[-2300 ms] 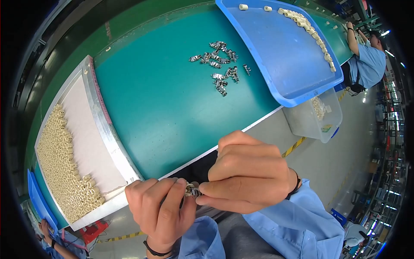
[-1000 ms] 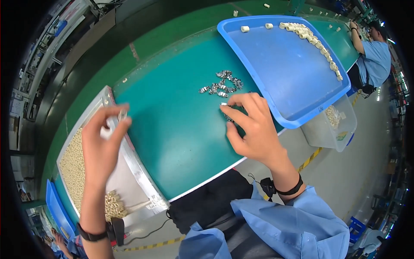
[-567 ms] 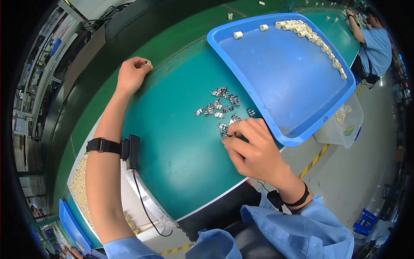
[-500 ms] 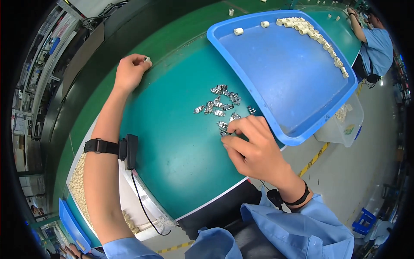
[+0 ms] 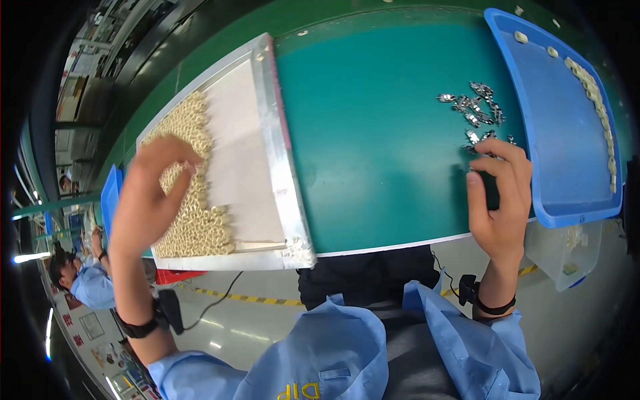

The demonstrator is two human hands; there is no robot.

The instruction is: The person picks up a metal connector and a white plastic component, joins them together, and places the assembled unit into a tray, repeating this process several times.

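Observation:
My left hand (image 5: 150,193), smeared by motion, hovers over a metal-framed tray (image 5: 283,160) that is part filled with small cream rings (image 5: 197,230). Its thumb and forefinger come near each other above the rings, and whether anything is between them cannot be made out. On the right, my right hand (image 5: 500,200) is bent beside a loose pile of small shiny metal clips (image 5: 477,107). Thumb and fingertips meet at the near edge of the pile, around something too small to name.
A blue tray (image 5: 560,133) with a curved row of cream cylinders (image 5: 600,107) stands at the right. Below it is a clear plastic bin (image 5: 567,253). A green mat (image 5: 373,133) covers the table between the trays. At far left sits a person in blue (image 5: 93,283).
The view has swung left. My left hand has gone from the far side of the table, where it pinched a small pale piece, to the framed tray. The right hand stays by the clips.

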